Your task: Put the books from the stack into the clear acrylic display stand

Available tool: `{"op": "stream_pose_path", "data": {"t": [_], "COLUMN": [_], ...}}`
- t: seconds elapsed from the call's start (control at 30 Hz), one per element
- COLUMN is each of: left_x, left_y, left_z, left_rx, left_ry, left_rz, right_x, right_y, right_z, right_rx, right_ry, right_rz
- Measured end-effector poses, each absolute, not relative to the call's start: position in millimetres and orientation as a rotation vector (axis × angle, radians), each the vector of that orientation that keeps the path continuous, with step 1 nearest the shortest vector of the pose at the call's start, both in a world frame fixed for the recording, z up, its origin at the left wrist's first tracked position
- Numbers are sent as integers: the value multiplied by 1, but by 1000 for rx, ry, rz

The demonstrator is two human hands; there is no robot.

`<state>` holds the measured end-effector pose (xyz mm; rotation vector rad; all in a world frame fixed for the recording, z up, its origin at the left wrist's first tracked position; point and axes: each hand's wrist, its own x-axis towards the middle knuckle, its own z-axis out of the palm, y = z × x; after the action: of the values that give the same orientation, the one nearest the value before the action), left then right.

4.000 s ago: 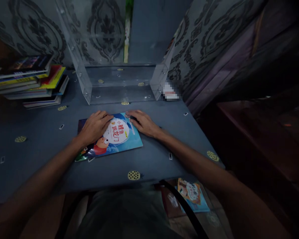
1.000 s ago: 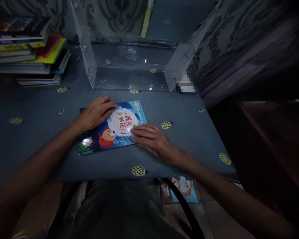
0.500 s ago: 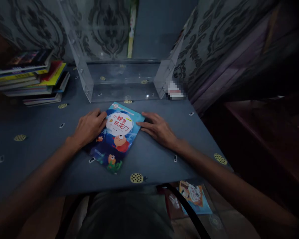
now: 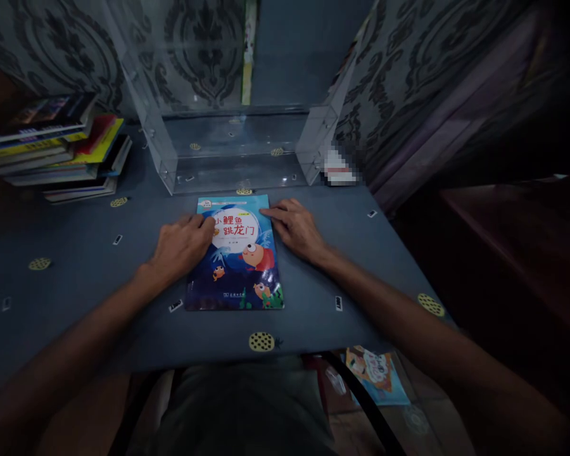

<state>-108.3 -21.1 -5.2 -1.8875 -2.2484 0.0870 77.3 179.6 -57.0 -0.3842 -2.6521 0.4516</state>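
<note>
Patterned wallpaper (image 4: 204,57) rose dimly beyond the left grip (image 4: 185,244) and the right grip (image 4: 299,231). Beneath them spread the bench (image 4: 204,335), grey-blue and printed with pineapples. Ahead of both grips stood a clear stand (image 4: 145,126); far out to the left of the left grip sat an uneven stack of books (image 4: 52,142). One picture book (image 4: 247,272) lay flat on the bench between the grips, front cover up, its title upright to the person. Another book (image 4: 377,380) lay lower than the bench, nearer the body than the right grip. The left grip was curled, knuckles bent, over the picture book's upper left part; whether it pinched the edge I could not tell. The right grip was loosely spread, index finger reaching the upper right edge, seemingly touching. I judged the step in hand to be squaring or steadying the picture book. Any next move, I thought, called for light, even pressure from both sides, and for a fingertip under an edge if raising or opening were wanted.
</note>
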Motion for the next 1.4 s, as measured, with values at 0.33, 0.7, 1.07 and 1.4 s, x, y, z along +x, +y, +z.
{"op": "stream_pose_path", "data": {"t": [0.33,0.7,1.07,1.4], "left_x": [-117,-122,-120,-113], "left_y": [4,3,3,4], "left_z": [-25,-31,-30,-27], "left_rx": [-1942,-1930,-1892,-1839], "left_ry": [-2296,-2404,-2426,-2437], "left_rz": [-224,-257,-266,-167], "right_x": [78,66,58,69], "right_y": [172,171,178,160], "right_z": [-51,-51,-47,-44], "right_rx": [-456,-573,-677,-690], "right_ry": [-2703,-2781,-2804,-2879], "right_rz": [456,383,404,307]}}
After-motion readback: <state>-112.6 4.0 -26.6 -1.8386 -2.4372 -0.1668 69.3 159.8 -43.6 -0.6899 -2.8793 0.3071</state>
